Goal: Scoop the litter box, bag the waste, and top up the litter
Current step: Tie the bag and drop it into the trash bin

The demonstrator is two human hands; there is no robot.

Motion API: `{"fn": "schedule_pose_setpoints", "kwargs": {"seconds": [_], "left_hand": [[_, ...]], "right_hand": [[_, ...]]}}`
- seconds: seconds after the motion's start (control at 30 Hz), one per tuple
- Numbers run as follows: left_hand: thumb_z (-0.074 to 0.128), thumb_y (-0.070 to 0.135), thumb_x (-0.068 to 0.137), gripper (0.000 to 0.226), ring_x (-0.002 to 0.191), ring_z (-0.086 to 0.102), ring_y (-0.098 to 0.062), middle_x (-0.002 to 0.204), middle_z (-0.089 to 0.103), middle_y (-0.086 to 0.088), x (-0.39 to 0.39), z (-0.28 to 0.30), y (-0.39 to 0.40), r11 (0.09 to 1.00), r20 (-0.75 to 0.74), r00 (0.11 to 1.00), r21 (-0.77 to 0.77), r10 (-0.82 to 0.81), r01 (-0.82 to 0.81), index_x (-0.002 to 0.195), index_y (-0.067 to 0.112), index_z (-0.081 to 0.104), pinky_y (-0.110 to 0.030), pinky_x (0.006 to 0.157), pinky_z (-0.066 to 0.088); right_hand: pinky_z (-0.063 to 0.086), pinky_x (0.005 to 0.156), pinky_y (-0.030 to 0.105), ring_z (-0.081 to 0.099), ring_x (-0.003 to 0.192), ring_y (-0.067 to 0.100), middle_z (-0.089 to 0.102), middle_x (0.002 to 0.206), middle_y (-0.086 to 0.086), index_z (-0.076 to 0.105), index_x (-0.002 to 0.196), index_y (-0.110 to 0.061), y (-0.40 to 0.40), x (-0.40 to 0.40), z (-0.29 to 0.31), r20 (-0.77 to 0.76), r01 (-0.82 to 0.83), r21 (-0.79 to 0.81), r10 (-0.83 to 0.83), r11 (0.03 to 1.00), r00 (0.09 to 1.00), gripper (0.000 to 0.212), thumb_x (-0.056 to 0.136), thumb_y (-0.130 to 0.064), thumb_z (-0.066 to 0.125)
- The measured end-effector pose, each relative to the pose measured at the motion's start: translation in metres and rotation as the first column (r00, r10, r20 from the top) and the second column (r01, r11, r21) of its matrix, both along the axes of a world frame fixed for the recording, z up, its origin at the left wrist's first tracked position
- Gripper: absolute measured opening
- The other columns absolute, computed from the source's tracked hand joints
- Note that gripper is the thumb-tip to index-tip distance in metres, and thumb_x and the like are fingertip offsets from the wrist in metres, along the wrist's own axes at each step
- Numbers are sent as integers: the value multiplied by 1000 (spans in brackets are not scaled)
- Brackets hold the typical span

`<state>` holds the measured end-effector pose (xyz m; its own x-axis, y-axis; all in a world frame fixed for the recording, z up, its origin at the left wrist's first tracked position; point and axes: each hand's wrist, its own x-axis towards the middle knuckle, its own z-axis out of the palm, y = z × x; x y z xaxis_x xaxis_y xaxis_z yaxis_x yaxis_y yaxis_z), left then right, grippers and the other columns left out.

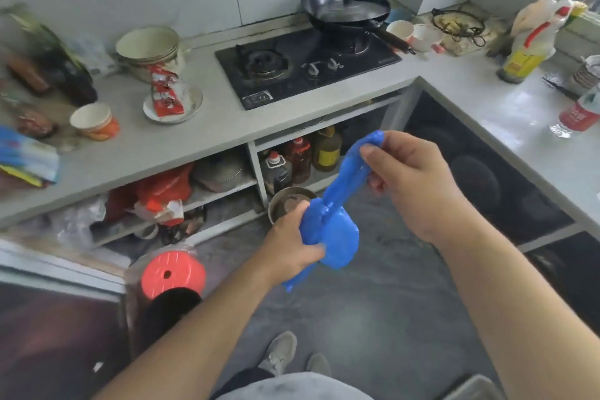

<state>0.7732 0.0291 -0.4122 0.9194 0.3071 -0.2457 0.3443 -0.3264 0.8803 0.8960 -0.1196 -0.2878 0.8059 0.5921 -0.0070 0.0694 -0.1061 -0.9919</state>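
A blue plastic bag (341,230), bulging at its lower part and twisted into a long neck above, hangs in front of me over the kitchen floor. My left hand (292,243) grips the bulging lower part from the left. My right hand (412,178) pinches the top end of the twisted neck, pulling it up and to the right. No litter box or scoop is in view.
An L-shaped grey counter (207,136) holds a gas hob (305,65), a wok (347,8), bowls and cups. Shelves below store oil bottles (302,159) and a metal pot (289,204). A red-lidded container (173,276) stands on the grey floor at left.
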Motion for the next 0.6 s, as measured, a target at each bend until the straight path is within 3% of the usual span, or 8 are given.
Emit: {"fn": "schedule_pose_setpoints", "kwargs": {"seconds": [0.17, 0.3, 0.4, 0.5, 0.6], "left_hand": [[66, 10, 80, 28, 69, 55, -17, 84, 64, -3, -33, -9, -8, 976, -21, 976, 37, 217, -216, 102, 22, 55, -39, 67, 50], [61, 15, 75, 40, 82, 63, -21, 92, 69, -1, -61, -11, -9, 957, -40, 956, 38, 289, -288, 113, 27, 59, -41, 76, 54], [62, 28, 72, 27, 82, 65, -22, 87, 69, -3, -83, -15, -12, 941, -29, 941, 35, 337, -336, 97, 19, 63, -50, 79, 55], [72, 54, 74, 34, 90, 70, -14, 93, 73, 6, -103, -25, -11, 917, -11, 917, 7, 400, -400, 97, 29, 66, -41, 83, 57], [65, 49, 91, 15, 85, 68, -16, 79, 68, 13, -125, -33, -4, 871, 10, 881, 144, 473, -470, 82, 38, 60, -33, 77, 53]], "right_hand": [[37, 57, 35, 41, 61, 24, 52, 63, 11, 72, 84, -8, 6, 10, 1, 20, -62, 54, 61, 997, 998, 19, 97, -8, 58], [42, 57, 33, 47, 57, 22, 53, 64, 16, 72, 87, -6, 20, -3, -4, 73, -164, 12, 162, 986, 984, 15, 96, -10, 60], [44, 58, 35, 49, 56, 21, 56, 69, 29, 69, 88, -5, 33, -16, -1, 105, -267, -33, 269, 963, 957, 11, 94, -14, 66], [46, 56, 41, 49, 54, 23, 58, 63, 21, 68, 87, -6, 49, -32, 2, 167, -371, -130, 389, 919, 906, 11, 90, -17, 69], [51, 53, 44, 53, 49, 28, 60, 58, 16, 71, 82, -15, 69, -48, 10, 263, -370, -221, 420, 902, 868, 10, 91, -18, 68]]}}
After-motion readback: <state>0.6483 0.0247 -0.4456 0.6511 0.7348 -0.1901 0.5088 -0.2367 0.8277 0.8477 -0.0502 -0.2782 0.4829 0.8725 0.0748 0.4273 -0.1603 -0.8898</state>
